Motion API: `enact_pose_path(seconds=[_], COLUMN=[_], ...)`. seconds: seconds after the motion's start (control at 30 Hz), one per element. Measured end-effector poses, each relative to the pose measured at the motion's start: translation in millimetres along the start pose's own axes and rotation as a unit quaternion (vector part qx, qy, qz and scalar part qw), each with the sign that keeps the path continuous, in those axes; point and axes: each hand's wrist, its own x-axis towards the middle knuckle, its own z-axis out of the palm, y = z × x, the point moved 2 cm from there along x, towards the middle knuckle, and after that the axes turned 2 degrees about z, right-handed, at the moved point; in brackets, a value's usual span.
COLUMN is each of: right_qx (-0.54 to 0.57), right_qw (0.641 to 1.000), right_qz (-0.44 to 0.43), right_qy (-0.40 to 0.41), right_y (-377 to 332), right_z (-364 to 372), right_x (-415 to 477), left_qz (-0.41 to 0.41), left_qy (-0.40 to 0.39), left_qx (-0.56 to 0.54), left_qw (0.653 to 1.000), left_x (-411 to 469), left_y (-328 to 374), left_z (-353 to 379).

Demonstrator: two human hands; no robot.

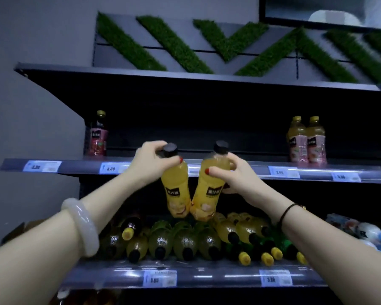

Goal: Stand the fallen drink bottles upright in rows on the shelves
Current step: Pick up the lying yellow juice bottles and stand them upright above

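Observation:
Each of my hands holds an orange juice bottle with a black cap in the air, in front of the middle shelf (141, 167). My left hand (151, 160) grips the neck of the left bottle (177, 190). My right hand (233, 175) grips the shoulder of the right bottle (210, 190). The two bottles lean together at their bottoms. On the lower shelf (207, 275) lie several fallen bottles (185, 241), caps toward me, some yellow-capped, some black-capped.
On the middle shelf a dark red bottle (96, 135) stands at the left and two pale yellow bottles with pink labels (306, 139) stand at the right. The top shelf (185, 77) overhangs. Packaged goods (365, 232) lie at the lower right.

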Motion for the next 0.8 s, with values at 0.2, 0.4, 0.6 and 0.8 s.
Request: enact_pose_path(seconds=[0.2, 0.4, 0.6, 0.8], right_qx=[0.08, 0.109, 0.12, 0.111], right_qw=[0.994, 0.979, 0.97, 0.97], right_qz=[-0.01, -0.1, -0.14, -0.133], right_qy=[0.067, 0.14, 0.16, 0.168], right_y=[-53.8, -84.0, -64.7, -29.2], right_z=[27.0, 48.5, 67.2, 82.6], right_x=[54.6, 117.9, 172.9, 213.7], left_qz=[-0.034, 0.025, 0.045, 0.02], left_qy=[0.082, 0.124, 0.125, 0.12], left_qx=[-0.114, -0.147, -0.159, -0.173], left_qw=[0.99, 0.981, 0.978, 0.977], left_x=[60.9, 125.4, 175.1, 209.1], left_y=[21.4, 23.0, -25.1, -81.1], left_z=[-39.7, -66.5, -66.7, -45.4])
